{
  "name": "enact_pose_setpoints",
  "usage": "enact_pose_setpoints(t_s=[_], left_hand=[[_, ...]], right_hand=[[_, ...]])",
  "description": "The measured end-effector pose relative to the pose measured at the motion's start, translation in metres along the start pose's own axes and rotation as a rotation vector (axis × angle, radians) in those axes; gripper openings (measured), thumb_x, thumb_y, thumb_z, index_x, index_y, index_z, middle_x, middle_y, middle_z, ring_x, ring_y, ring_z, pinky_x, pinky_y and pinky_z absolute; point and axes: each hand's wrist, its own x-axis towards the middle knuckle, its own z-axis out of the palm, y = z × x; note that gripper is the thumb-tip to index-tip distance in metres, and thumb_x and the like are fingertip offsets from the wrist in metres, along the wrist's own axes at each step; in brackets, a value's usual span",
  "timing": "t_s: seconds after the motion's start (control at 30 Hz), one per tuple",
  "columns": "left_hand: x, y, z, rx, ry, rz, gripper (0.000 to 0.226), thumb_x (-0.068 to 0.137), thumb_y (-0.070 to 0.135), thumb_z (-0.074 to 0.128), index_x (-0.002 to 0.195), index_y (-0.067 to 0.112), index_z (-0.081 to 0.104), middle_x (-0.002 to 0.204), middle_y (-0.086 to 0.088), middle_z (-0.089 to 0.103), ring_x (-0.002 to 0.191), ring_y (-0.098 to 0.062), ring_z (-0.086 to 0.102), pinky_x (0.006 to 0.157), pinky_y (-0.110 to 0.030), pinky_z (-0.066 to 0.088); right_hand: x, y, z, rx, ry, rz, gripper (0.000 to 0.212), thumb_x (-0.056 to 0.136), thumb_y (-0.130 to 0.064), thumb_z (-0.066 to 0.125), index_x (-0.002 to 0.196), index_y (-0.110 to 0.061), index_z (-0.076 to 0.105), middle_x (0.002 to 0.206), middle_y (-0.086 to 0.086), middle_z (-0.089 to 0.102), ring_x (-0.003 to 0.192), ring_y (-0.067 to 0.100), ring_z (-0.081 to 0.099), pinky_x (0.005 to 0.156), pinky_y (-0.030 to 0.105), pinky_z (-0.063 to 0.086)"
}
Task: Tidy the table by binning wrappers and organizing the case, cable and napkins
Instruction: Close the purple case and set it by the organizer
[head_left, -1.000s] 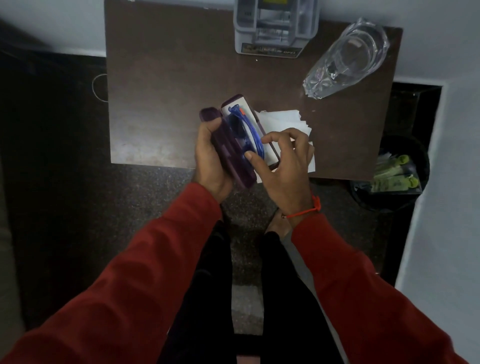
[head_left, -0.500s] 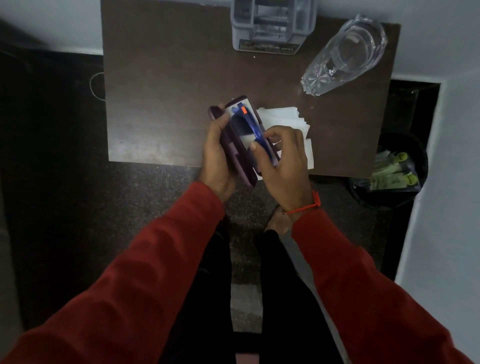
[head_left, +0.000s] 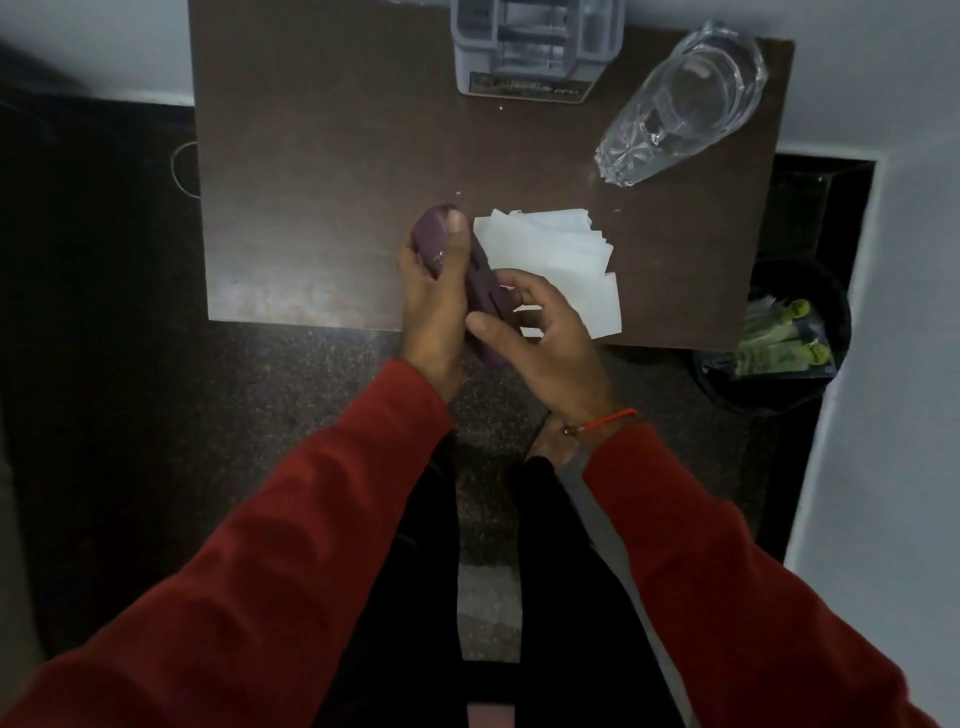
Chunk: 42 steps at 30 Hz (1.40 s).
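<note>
A purple case (head_left: 485, 283) is closed and held over the table's front edge. My left hand (head_left: 434, 301) wraps around its left side with the thumb pressed along the lid. My right hand (head_left: 540, 338) grips the case's near end between thumb and fingers. The blue cable is hidden from view. A fanned stack of white napkins (head_left: 556, 254) lies on the brown table (head_left: 311, 182) just right of the case, partly under my right hand. Green wrappers (head_left: 774, 343) lie in the black bin (head_left: 831, 291) to the right of the table.
A clear glass tumbler (head_left: 680, 104) lies tipped at the table's back right. A grey organizer (head_left: 535, 47) stands at the back centre against the wall. A thin wire loop (head_left: 182, 166) hangs off the table's left edge. Dark floor lies below.
The case was open with the blue cable showing inside; now the lid is closed and the cable is out of sight. Both hands shifted slightly toward the table's front edge.
</note>
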Motion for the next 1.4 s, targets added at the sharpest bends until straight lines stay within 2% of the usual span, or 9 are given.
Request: enact_pose_setpoints(t_s=[0.33, 0.53, 0.63, 0.8, 0.97, 1.1, 1.2, 1.3, 1.4], left_hand=[[0.01, -0.009, 0.005, 0.038, -0.017, 0.034, 0.026, 0.106, 0.035, 0.047, 0.129, 0.026, 0.039, 0.114, 0.002, 0.059, 0.107, -0.018, 0.062, 0.106, -0.05, 0.052], [0.018, -0.001, 0.008, -0.234, 0.084, -0.109, 0.037, 0.106, 0.029, 0.048, 0.14, 0.018, 0.037, 0.125, -0.012, 0.061, 0.101, -0.023, 0.064, 0.084, -0.039, 0.059], [0.025, 0.003, 0.006, -0.336, 0.075, -0.158, 0.031, 0.107, 0.028, 0.047, 0.134, 0.012, 0.044, 0.112, -0.012, 0.065, 0.096, -0.025, 0.065, 0.096, -0.051, 0.054], [0.036, 0.011, 0.006, -0.348, 0.046, -0.16, 0.023, 0.107, 0.029, 0.047, 0.119, 0.012, 0.056, 0.078, 0.0, 0.068, 0.074, -0.013, 0.066, 0.069, -0.03, 0.058], [0.055, 0.028, 0.013, -0.144, 0.093, -0.053, 0.017, 0.102, 0.025, 0.058, 0.107, 0.017, 0.044, 0.104, -0.01, 0.066, 0.086, -0.023, 0.067, 0.074, -0.036, 0.063], [0.075, 0.044, 0.02, 0.057, 0.186, -0.031, 0.018, 0.1, 0.025, 0.062, 0.093, 0.023, 0.046, 0.093, -0.002, 0.063, 0.076, -0.016, 0.061, 0.067, -0.034, 0.059], [0.088, 0.048, 0.02, 0.156, 0.18, -0.048, 0.013, 0.1, 0.024, 0.061, 0.104, 0.017, 0.05, 0.098, -0.005, 0.062, 0.071, -0.013, 0.061, 0.074, -0.038, 0.062], [0.094, 0.048, 0.019, 0.25, 0.174, -0.05, 0.023, 0.1, 0.024, 0.06, 0.118, 0.01, 0.055, 0.096, -0.005, 0.064, 0.07, -0.012, 0.062, 0.07, -0.035, 0.063], [0.097, 0.045, 0.019, 0.331, 0.169, -0.007, 0.006, 0.1, 0.022, 0.058, 0.105, 0.018, 0.061, 0.087, -0.003, 0.065, 0.071, -0.013, 0.062, 0.066, -0.033, 0.062]], right_hand=[[0.009, 0.011, -0.005, -0.013, 0.114, 0.012, 0.036, 0.085, -0.021, 0.077, 0.12, -0.02, 0.068, 0.115, 0.001, 0.071, 0.1, 0.023, 0.067, 0.087, 0.036, 0.058], [0.017, 0.002, -0.012, 0.047, 0.158, 0.066, 0.031, 0.09, -0.026, 0.073, 0.119, -0.027, 0.065, 0.111, -0.005, 0.065, 0.103, 0.017, 0.065, 0.087, 0.03, 0.056], [0.031, -0.004, -0.02, 0.151, 0.257, 0.085, 0.027, 0.09, -0.018, 0.072, 0.115, -0.025, 0.063, 0.109, 0.003, 0.062, 0.097, 0.022, 0.065, 0.076, 0.034, 0.057], [0.063, -0.022, -0.027, 0.318, 0.432, 0.05, 0.03, 0.086, -0.001, 0.071, 0.113, -0.012, 0.063, 0.107, 0.01, 0.068, 0.095, 0.016, 0.063, 0.083, 0.038, 0.058], [0.103, -0.033, -0.023, 0.33, 0.47, 0.066, 0.047, 0.085, 0.006, 0.065, 0.13, 0.007, 0.053, 0.129, 0.025, 0.063, 0.113, 0.028, 0.064, 0.106, 0.055, 0.048], [0.142, -0.017, -0.025, 0.113, 0.425, 0.068, 0.073, 0.067, -0.04, 0.065, 0.133, -0.01, 0.057, 0.129, 0.011, 0.066, 0.118, 0.026, 0.064, 0.107, 0.05, 0.049], [0.163, -0.002, -0.024, -0.038, 0.403, 0.095, 0.078, 0.061, -0.054, 0.058, 0.132, -0.022, 0.057, 0.128, 0.012, 0.063, 0.115, 0.028, 0.064, 0.103, 0.045, 0.051], [0.145, -0.032, -0.017, -0.103, 0.394, 0.122, 0.072, 0.072, -0.041, 0.06, 0.139, -0.016, 0.052, 0.137, 0.016, 0.053, 0.121, 0.032, 0.059, 0.108, 0.04, 0.047], [0.141, -0.039, -0.014, -0.125, 0.396, 0.126, 0.067, 0.083, -0.023, 0.062, 0.146, -0.011, 0.042, 0.145, 0.021, 0.041, 0.127, 0.034, 0.053, 0.112, 0.038, 0.042]])
